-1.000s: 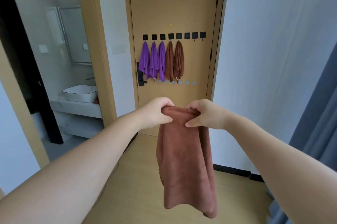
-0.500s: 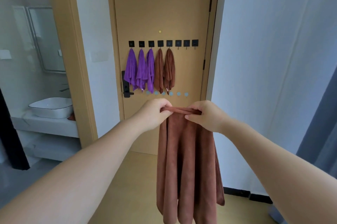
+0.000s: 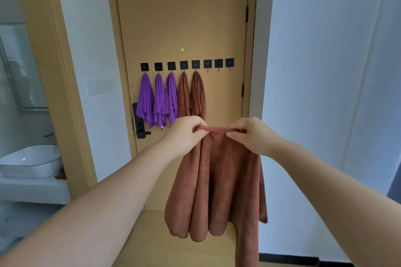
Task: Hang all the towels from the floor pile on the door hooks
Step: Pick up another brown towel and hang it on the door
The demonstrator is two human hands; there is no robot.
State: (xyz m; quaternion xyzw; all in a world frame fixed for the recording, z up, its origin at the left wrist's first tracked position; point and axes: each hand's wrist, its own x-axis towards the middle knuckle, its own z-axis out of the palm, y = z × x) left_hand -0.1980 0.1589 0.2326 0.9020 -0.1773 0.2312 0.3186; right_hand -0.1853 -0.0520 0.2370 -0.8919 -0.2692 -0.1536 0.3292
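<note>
Where the cloth is gripped, the left hand pinches the top edge of a brown towel between curled fingers and thumb. The right hand pinches the same edge just to the right of it, thumb at the front. Between the two pinches the edge runs as a short, nearly level band, drawn left to right. From that band the towel hangs straight down in soft vertical folds, so its long axis is upright and its lower hem points at the floor. A rounded bunch of folds ends at the lower left, and one longer tail on the right side runs out of the bottom of the view.

The towel is held in the air in front of the door, lower in the view than the row of black hooks and not touching them. On that row, the three leftmost hooks carry purple towels, the next two carry hung brown towels, and the three end hooks at the right are bare. A black lock handle sits at the door's left edge, partly behind the purple towels. Far left, a white basin rests on a pale counter.
</note>
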